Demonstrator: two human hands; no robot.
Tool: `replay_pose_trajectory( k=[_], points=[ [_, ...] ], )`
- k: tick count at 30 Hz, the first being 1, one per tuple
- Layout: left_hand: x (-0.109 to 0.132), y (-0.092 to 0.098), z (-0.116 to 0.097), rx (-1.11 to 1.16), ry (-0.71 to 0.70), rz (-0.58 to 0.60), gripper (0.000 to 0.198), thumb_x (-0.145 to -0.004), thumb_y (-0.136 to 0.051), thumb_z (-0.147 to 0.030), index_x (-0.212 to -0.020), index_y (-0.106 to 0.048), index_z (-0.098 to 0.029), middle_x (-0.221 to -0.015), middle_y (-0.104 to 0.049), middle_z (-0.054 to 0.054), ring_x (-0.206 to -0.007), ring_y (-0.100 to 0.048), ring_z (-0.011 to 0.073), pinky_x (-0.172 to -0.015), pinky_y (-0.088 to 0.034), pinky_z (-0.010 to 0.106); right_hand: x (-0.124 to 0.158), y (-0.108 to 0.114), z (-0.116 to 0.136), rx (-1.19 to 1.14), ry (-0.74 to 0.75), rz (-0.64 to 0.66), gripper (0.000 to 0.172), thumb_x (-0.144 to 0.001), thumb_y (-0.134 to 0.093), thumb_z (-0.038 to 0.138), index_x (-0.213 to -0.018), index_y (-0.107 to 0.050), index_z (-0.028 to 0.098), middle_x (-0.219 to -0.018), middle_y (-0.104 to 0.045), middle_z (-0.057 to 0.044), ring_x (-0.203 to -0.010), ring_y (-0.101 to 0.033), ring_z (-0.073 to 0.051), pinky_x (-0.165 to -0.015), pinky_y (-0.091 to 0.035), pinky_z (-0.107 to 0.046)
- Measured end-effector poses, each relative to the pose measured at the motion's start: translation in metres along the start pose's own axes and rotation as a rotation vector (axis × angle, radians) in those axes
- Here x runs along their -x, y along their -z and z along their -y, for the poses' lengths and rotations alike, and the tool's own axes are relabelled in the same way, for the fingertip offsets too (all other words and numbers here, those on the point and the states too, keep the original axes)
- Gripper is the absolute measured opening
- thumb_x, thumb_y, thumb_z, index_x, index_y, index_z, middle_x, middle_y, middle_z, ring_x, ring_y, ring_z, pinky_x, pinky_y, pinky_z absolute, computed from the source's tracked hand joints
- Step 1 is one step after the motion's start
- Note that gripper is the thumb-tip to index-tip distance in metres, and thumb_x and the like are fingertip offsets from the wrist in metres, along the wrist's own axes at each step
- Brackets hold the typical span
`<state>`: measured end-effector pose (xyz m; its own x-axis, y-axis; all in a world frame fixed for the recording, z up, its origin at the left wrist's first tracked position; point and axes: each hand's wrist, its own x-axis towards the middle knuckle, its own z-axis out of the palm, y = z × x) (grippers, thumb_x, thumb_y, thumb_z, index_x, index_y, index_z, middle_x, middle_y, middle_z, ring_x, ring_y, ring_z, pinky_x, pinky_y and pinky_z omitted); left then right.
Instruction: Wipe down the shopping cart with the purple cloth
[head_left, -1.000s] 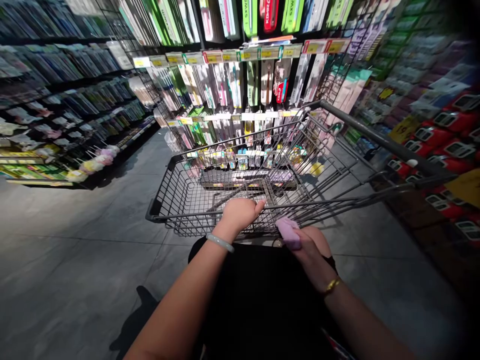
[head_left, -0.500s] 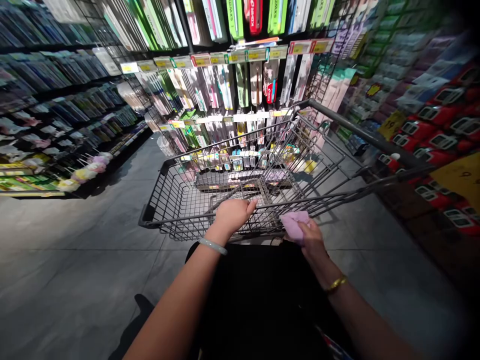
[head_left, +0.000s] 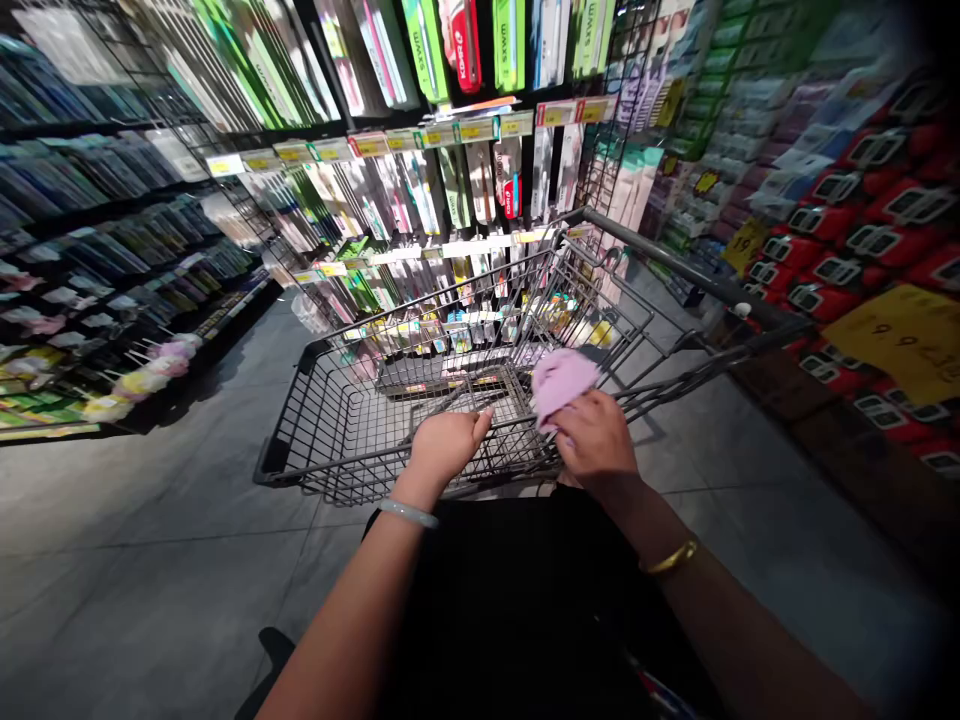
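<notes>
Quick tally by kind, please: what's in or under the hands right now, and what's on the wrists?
shopping cart, gripped by the left hand: 1
pink soft item, held in the right hand: 1
wrist bands, a pale bangle on the left and a gold bracelet on the right: 2
Total: 4

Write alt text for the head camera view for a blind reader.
A person's right hand holds a small pink item over a wire shopping cart, left hand gripping its near rim. Packaged goods line the shelves.

Matt dark metal-wire cart (head_left: 352,400); pink item (head_left: 559,382), seemingly soft cloth
</notes>
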<state>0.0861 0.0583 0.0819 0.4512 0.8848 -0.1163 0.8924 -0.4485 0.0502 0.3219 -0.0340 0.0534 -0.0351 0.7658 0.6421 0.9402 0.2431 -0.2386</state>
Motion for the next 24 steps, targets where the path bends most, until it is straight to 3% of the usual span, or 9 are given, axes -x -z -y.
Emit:
replay_pose_trajectory(
  k=[2,6,12,15,18,21,24],
  points=[
    [0.001,0.000,0.000,-0.005,-0.004,-0.011,0.083,-0.098,-0.005,-0.064,-0.084,-0.073,-0.020,-0.076,-0.071,0.010,-0.076,-0.068,0.0245,-0.064,-0.042,0.030,-0.006,0.005,0.000,-0.007,0.018,0.040,0.022,-0.080,-0.059,0.015,-0.095,-0.071,0.025,-0.116,-0.068,-0.003,-0.109,-0.052,-0.027,-0.097,-0.039,-0.041],
    [-0.001,0.000,-0.004,-0.018,-0.016,-0.009,0.082,-0.099,-0.005,-0.060,-0.081,-0.073,-0.018,-0.076,-0.071,0.012,-0.078,-0.069,0.0251,-0.066,-0.044,0.031,-0.016,0.010,-0.003,0.062,-0.206,-0.091,0.021,-0.081,-0.055,0.012,-0.091,-0.071,0.021,-0.110,-0.070,-0.007,-0.108,-0.054,-0.026,-0.098,-0.038,-0.042],
    [0.004,0.002,-0.007,-0.006,-0.020,-0.048,0.076,-0.101,-0.010,-0.058,-0.086,-0.074,-0.019,-0.077,-0.072,0.011,-0.077,-0.069,0.0262,-0.069,-0.045,0.034,-0.026,-0.011,0.024,-0.060,0.031,0.112,0.018,-0.081,-0.055,0.011,-0.085,-0.069,0.022,-0.102,-0.070,-0.005,-0.099,-0.055,-0.024,-0.091,-0.041,-0.036],
    [0.020,0.010,0.012,-0.006,-0.042,-0.158,0.066,-0.102,-0.017,-0.057,-0.090,-0.071,-0.020,-0.080,-0.073,0.008,-0.078,-0.068,0.0231,-0.078,-0.044,0.034,-0.027,-0.005,0.012,0.025,-0.024,0.110,0.017,-0.083,-0.053,0.013,-0.085,-0.069,0.020,-0.102,-0.069,-0.006,-0.093,-0.055,-0.023,-0.085,-0.041,-0.034],
    [0.040,0.013,0.045,-0.040,0.034,-0.245,0.063,-0.103,-0.018,-0.052,-0.086,-0.070,-0.020,-0.081,-0.073,0.008,-0.079,-0.066,0.0220,-0.087,-0.040,0.037,-0.022,0.003,-0.008,0.148,-0.082,0.039,0.016,-0.084,-0.053,0.015,-0.081,-0.068,0.020,-0.101,-0.069,-0.007,-0.094,-0.054,-0.024,-0.085,-0.040,-0.035],
    [0.053,0.003,0.071,-0.098,0.154,-0.202,0.067,-0.104,-0.017,-0.048,-0.080,-0.072,-0.018,-0.077,-0.072,0.011,-0.079,-0.067,0.0245,-0.085,-0.041,0.038,-0.021,0.002,-0.011,0.223,-0.121,-0.009,0.015,-0.083,-0.053,0.015,-0.079,-0.067,0.020,-0.099,-0.068,-0.008,-0.093,-0.054,-0.024,-0.083,-0.039,-0.035],
    [0.053,-0.011,0.080,-0.128,0.213,-0.155,0.072,-0.103,-0.013,-0.046,-0.079,-0.074,-0.016,-0.076,-0.072,0.014,-0.078,-0.068,0.0262,-0.077,-0.043,0.037,-0.026,-0.009,0.006,0.255,-0.158,-0.023,0.013,-0.082,-0.054,0.016,-0.079,-0.067,0.020,-0.094,-0.068,-0.007,-0.085,-0.053,-0.023,-0.077,-0.037,-0.035]
  ],
)
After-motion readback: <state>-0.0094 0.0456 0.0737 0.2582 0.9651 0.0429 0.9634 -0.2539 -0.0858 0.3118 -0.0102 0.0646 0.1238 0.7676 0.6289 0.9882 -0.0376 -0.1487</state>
